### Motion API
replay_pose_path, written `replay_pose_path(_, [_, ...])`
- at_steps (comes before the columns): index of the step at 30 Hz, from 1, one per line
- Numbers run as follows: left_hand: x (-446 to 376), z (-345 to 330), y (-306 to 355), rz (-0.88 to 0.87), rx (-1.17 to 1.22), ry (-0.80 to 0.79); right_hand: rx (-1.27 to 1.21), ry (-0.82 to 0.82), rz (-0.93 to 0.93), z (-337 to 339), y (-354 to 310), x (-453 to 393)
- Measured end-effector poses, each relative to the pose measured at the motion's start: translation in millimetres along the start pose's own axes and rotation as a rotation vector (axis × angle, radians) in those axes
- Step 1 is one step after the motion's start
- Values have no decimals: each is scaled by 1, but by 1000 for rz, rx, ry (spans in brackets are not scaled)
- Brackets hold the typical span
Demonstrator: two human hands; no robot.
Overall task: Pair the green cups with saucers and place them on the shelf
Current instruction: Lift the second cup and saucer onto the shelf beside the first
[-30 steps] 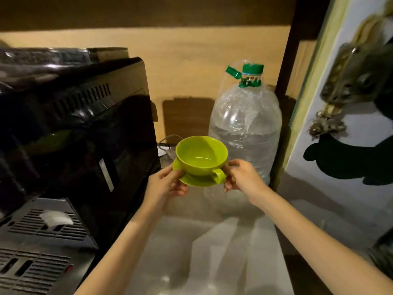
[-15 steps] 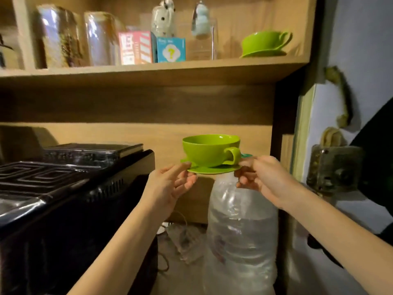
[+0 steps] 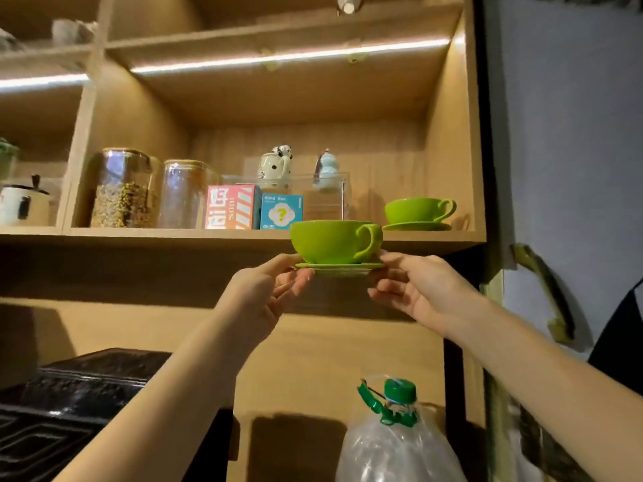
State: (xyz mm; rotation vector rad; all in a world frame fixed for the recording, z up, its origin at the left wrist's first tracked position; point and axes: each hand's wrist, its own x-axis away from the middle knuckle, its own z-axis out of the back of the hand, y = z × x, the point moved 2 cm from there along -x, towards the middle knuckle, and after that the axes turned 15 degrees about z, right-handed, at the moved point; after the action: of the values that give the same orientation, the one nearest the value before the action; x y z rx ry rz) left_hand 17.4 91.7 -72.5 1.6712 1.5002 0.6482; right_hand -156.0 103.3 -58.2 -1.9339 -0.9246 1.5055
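Two hands hold one set between them: your left hand (image 3: 268,290) pinches the left rim of the thin round green saucer (image 3: 339,267), thumb on top and fingers curled beneath, while your right hand (image 3: 414,290) grips the right rim the same way, its fingers closed under the edge. On that saucer stands the glossy lime-green ceramic cup (image 3: 330,241), upright, its handle turned to the right. You have the pair raised in front of the front edge of the wooden shelf board (image 3: 174,234), the cup's rim about level with the board's top and the saucer below it, so the set is not resting on the shelf. On the board itself, at the far right of the compartment, a second green cup on its own green saucer (image 3: 419,213) sits upright, handle to the right, near the side wall. Left of it on the same board stand a clear plastic case (image 3: 327,200), a teal box with a yellow question mark (image 3: 282,212), a red and white striped box (image 3: 231,207) and two glass jars (image 3: 121,189). Below your right forearm stands a large clear plastic water bottle with a green cap (image 3: 400,391)
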Motion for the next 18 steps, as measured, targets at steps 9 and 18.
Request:
replay_pose_path(9, [-41,-44,55,-55,-37,-43,81,-39,61,-14,-40,-69])
replay_pose_path(18, [-110,-56,65,-41,-35,-7,154,-6,3,-4,-33,-130])
